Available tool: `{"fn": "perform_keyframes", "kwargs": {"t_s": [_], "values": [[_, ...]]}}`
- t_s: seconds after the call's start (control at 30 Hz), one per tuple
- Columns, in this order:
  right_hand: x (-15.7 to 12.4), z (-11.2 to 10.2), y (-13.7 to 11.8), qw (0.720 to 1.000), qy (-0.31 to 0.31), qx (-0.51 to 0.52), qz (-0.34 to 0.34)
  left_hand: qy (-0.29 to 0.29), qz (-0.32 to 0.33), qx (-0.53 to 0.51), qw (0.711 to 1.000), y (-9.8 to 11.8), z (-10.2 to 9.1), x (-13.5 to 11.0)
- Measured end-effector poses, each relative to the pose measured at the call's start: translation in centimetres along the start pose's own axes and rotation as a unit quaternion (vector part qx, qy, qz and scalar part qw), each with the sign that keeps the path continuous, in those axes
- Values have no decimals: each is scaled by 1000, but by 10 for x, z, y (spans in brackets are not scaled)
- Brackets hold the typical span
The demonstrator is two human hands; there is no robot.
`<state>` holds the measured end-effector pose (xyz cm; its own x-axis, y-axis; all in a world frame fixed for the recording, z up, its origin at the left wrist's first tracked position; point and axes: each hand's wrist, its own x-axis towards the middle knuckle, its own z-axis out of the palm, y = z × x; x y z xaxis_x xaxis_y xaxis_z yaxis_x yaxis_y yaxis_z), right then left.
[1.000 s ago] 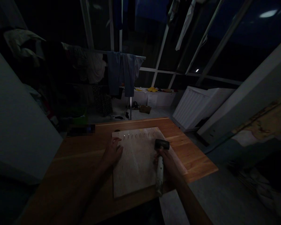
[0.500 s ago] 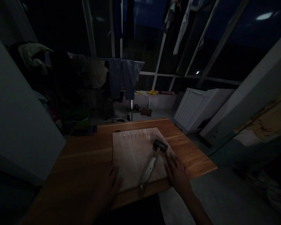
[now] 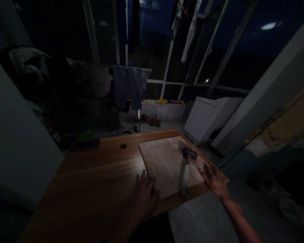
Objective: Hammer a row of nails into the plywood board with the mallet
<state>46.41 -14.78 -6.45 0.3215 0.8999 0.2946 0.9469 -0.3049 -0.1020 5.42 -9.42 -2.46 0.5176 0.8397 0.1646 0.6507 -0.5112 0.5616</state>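
Note:
A flat wooden board (image 3: 162, 168) lies on the wooden table, turned at an angle near its right side. Along the board's far edge stands a row of several thin nails (image 3: 163, 144). A hammer (image 3: 185, 173) with a dark head and a worn white handle rests on the board, its handle end towards me. My left hand (image 3: 145, 194) is at the board's left edge, fingers apart. At the right edge lies my right hand (image 3: 214, 180), its fingers spread and stretched out. Neither hand holds the hammer.
The wooden table (image 3: 91, 175) has a round hole (image 3: 123, 146) near its far edge. Beyond it stands a drying rack with hanging trousers (image 3: 134, 87). A white ribbed appliance (image 3: 202, 118) stands at the back right. The room is dim.
The board, with the hammer on it, has shifted right and turned on the table, uncovering the round hole. Both my hands have moved right along with it.

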Motion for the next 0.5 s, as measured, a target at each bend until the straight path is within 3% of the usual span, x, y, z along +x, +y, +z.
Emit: {"fn": "perform_keyframes", "kwargs": {"t_s": [0.1,0.23,0.37,0.5], "values": [[10,-3,29,999,-25,-27,-32,-17,22,0,1000,15,8,14],[14,-3,46,996,-36,-40,-67,-16,32,13,999,22,5,23],[8,-5,46,996,-39,-25,-77,-10,29,30,999,22,-1,19],[-6,-5,25,997,-41,-9,-70,3,28,52,998,12,-10,5]]}}
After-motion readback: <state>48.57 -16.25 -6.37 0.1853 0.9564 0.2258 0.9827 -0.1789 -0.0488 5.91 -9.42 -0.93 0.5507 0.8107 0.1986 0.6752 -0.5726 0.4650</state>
